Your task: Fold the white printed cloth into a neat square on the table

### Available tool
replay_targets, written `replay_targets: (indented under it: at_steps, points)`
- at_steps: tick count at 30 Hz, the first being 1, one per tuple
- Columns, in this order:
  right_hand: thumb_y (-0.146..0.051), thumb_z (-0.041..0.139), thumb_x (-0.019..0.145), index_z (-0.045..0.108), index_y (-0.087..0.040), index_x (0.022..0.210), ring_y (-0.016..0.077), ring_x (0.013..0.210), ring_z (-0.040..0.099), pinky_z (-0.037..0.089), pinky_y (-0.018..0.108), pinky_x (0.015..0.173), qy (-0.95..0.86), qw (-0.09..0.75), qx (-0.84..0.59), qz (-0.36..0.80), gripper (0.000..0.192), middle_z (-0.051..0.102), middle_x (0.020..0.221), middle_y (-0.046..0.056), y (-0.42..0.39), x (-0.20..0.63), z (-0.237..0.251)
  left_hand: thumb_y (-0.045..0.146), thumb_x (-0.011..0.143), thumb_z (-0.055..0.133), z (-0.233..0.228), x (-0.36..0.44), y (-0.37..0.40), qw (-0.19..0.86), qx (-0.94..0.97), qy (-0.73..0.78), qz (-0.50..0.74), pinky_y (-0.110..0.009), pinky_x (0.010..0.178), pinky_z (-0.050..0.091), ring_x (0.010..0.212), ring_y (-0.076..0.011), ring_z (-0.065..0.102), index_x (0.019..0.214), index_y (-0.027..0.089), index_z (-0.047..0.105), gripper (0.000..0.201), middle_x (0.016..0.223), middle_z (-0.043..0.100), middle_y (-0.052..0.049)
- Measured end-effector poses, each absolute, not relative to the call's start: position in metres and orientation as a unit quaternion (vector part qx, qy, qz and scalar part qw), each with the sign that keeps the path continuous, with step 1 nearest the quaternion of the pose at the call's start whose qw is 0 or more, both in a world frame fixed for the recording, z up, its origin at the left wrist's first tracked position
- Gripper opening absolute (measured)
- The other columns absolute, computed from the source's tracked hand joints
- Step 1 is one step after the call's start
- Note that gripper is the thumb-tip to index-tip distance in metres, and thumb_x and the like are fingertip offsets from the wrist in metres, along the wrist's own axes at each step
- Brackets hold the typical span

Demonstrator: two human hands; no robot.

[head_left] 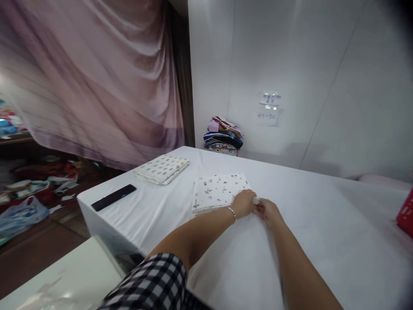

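A folded white cloth with small printed figures [217, 190] lies flat on the white table [316, 224]. My left hand [243, 203], with a thin bracelet at the wrist, rests on the cloth's near right corner, fingers curled over the edge. My right hand [268, 210] sits right beside it, pinching the same corner at the cloth's edge. Both arms reach in from the bottom of the frame. A second folded cloth with a dotted print [162, 168] lies farther left on the table, apart from both hands.
A black flat bar [113, 197] lies near the table's left edge. A stack of folded colourful fabrics [223, 135] stands at the far corner by the wall. A red object [406, 214] shows at the right edge. Pink curtain and floor clutter fill the left.
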State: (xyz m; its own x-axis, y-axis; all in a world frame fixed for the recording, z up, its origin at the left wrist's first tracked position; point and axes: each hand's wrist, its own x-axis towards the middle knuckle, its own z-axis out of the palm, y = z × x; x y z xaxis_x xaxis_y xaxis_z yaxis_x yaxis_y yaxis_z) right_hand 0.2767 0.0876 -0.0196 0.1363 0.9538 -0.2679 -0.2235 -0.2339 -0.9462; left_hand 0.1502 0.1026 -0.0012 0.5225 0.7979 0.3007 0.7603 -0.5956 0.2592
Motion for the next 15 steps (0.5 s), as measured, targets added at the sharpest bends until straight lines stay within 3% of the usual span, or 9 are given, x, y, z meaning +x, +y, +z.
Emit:
replay_targets:
  at_steps: [4,10,15]
  points:
    - [-0.034,0.057,0.077,0.052,-0.019,0.082,0.0139,0.051,0.061,0.051,0.025,0.047,-0.272,0.518,-0.548,0.597,0.016,0.06,0.059,0.001,0.085,0.277,-0.018,0.015,0.074,0.056,-0.004,0.154,0.098,0.031,0.879,0.438,0.186,-0.035,0.082,0.043,0.096,-0.0242,0.053,0.096,0.015,0.056,0.023,0.1,0.058,-0.011]
    - [-0.034,0.066,0.067,0.055,-0.017,0.086,0.01,0.043,0.055,0.034,0.016,0.032,-0.363,0.524,-0.561,0.528,0.028,0.061,0.057,-0.001,0.084,0.277,-0.028,0.018,0.079,0.05,0.004,0.142,0.079,0.057,0.895,0.407,0.174,-0.032,0.08,0.045,0.094,-0.0209,0.057,0.101,0.017,0.055,0.022,0.1,0.062,-0.008]
    - [-0.032,0.066,0.064,0.055,-0.017,0.091,0.009,0.041,0.053,0.035,0.015,0.033,-0.361,0.523,-0.589,0.499,0.033,0.062,0.057,-0.001,0.085,0.278,-0.031,0.025,0.081,0.052,0.006,0.087,0.067,0.055,0.869,0.418,0.257,-0.036,0.097,0.037,0.112,-0.0208,0.051,0.109,0.02,0.054,0.028,0.117,0.058,-0.007]
